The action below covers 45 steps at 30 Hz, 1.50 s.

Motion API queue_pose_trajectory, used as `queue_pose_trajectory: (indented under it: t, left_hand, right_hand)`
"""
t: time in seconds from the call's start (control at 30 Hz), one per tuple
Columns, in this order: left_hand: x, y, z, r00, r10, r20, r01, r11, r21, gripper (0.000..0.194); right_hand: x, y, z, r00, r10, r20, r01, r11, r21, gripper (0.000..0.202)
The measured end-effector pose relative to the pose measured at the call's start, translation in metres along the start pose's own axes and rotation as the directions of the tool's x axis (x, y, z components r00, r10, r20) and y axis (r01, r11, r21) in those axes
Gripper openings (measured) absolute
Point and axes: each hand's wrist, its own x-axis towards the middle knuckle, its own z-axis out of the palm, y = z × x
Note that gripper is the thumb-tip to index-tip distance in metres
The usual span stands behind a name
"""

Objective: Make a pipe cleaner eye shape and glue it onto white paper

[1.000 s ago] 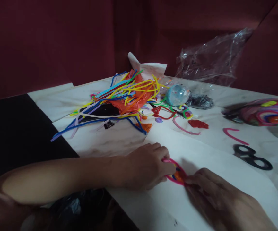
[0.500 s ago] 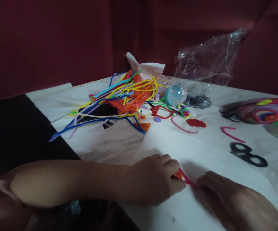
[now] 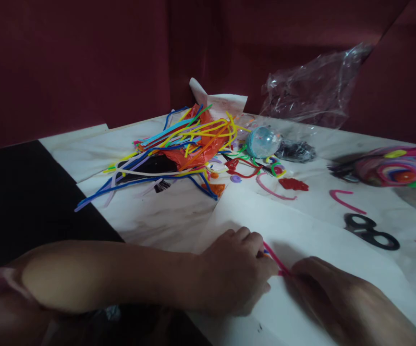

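Note:
A pink pipe cleaner point(image 3: 275, 257) stretches between my two hands, just above or on a white sheet of paper point(image 3: 262, 216). My left hand point(image 3: 238, 274) is curled closed at its left end, over a small orange and blue piece point(image 3: 265, 253) that the fingers mostly hide. At the other end my right hand point(image 3: 337, 293) pinches the strand, its fingertips turned away from view. To the right lie black scissors point(image 3: 372, 232), with only the handle loops plain, and another bent pink pipe cleaner point(image 3: 347, 202).
Behind my hands spreads a pile of coloured pipe cleaners point(image 3: 179, 144). Near it are a clear ball with a blue rim point(image 3: 263, 142), a crumpled plastic bag point(image 3: 309, 91) and a red cut piece point(image 3: 293, 184). A multicoloured fuzzy object point(image 3: 395, 168) sits at right.
My left hand has shifted slightly and turned, covering more of the orange piece; a bit of blue now shows. The pink pipe cleaner's visible stretch has moved slightly left.

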Motion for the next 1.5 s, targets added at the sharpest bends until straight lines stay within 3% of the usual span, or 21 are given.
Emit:
queue_pose_trajectory:
  t: [0.3, 0.77, 1.27, 1.5]
  left_hand:
    - [-0.001, 0.009, 0.009, 0.991, -0.123, -0.055, 0.121, 0.992, -0.032, 0.005]
    - [0.005, 0.000, 0.016, 0.991, -0.031, -0.126, 0.042, 0.996, 0.079, 0.013]
    - [0.003, 0.006, 0.012, 0.988, -0.128, -0.086, 0.131, 0.991, 0.031, 0.007]
    - [0.003, 0.007, 0.007, 0.992, -0.114, -0.058, 0.117, 0.992, 0.045, 0.004]
  right_hand:
    - [0.003, -0.003, 0.001, 1.000, -0.014, -0.011, 0.014, 1.000, -0.027, 0.033]
    - [-0.002, -0.008, 0.004, 1.000, 0.008, -0.025, -0.007, 0.999, 0.052, 0.034]
    - [-0.001, -0.005, 0.008, 0.999, 0.048, -0.014, -0.047, 0.997, 0.055, 0.031]
    - [0.000, -0.005, 0.010, 0.998, 0.053, -0.032, -0.051, 0.997, 0.056, 0.029]
